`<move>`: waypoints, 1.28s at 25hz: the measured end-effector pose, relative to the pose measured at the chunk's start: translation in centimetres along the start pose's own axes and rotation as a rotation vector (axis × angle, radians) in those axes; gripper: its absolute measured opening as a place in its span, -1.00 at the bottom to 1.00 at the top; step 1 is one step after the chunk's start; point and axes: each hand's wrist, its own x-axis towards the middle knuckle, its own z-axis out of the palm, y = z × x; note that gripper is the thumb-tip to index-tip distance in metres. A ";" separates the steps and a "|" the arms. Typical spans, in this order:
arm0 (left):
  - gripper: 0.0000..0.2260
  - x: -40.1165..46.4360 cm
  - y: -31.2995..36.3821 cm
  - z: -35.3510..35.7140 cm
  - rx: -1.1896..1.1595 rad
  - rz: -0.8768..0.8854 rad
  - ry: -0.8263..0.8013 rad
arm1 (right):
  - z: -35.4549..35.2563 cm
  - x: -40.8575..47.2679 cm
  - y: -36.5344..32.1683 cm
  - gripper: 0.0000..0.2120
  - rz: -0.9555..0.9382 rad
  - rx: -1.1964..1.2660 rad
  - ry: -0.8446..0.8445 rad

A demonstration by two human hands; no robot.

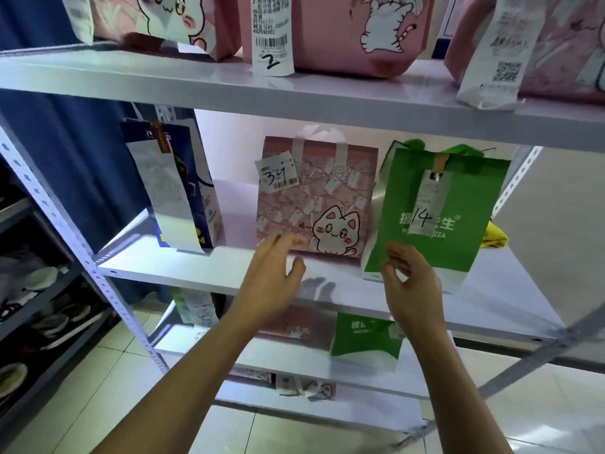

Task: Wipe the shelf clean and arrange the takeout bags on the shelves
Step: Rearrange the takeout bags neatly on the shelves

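Three takeout bags stand on the middle shelf (203, 273): a blue bag (193, 188) with a long receipt at the left, a pink cat bag (317, 194) tagged 34 in the middle, and a green pizza bag (438, 211) tagged 14 at the right. My left hand (275, 276) hovers with fingers spread just in front of the pink bag's lower left corner. My right hand (409, 283) is at the green bag's lower front, fingers loosely curled and holding nothing I can see. A yellow cloth (494, 237) lies behind the green bag.
The top shelf (163, 77) carries pink cat bags (353, 31) with receipts. Lower shelves hold more green bags (363, 339) and pink bags (304, 388). A dark rack of shoes (39, 306) stands at the left. Tiled floor lies below.
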 end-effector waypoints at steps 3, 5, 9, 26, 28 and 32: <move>-0.65 3.4 -3.1 -0.4 -0.067 -0.049 0.078 | -0.4 2.1 0.2 -0.75 0.016 -0.023 0.110; -0.62 5.8 -5.0 -0.4 -0.082 -0.114 0.141 | -1.0 3.3 0.7 -0.72 0.048 -0.051 0.224; -0.51 10.1 -8.3 -0.3 -0.065 -0.338 0.211 | -3.2 4.9 2.8 -0.53 0.129 -0.172 0.504; -0.73 14.7 -7.9 4.9 -0.244 -0.405 0.045 | -8.2 7.7 10.1 -0.84 0.295 0.185 0.589; -0.71 14.9 -7.0 5.9 -0.243 -0.401 0.048 | -9.8 6.2 10.2 -0.85 0.300 0.197 0.619; -0.74 15.5 -5.6 8.0 -0.233 -0.381 0.038 | -13.0 3.0 10.3 -0.88 0.312 0.197 0.600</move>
